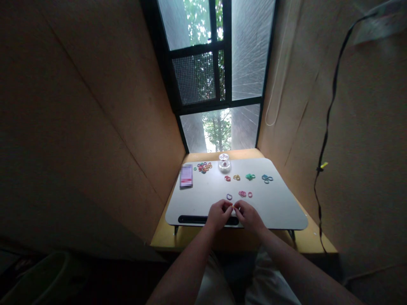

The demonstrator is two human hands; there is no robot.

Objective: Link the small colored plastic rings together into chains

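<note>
while hands (219, 214) (248, 215) meet, phone (186, 176) lies leftward

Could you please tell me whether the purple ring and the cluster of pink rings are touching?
Apart: the head view shows bare white tabletop between the purple ring and the pink rings.

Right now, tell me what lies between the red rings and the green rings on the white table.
In the head view, a small cluster of yellowish rings lies between the red rings and the green rings.
</note>
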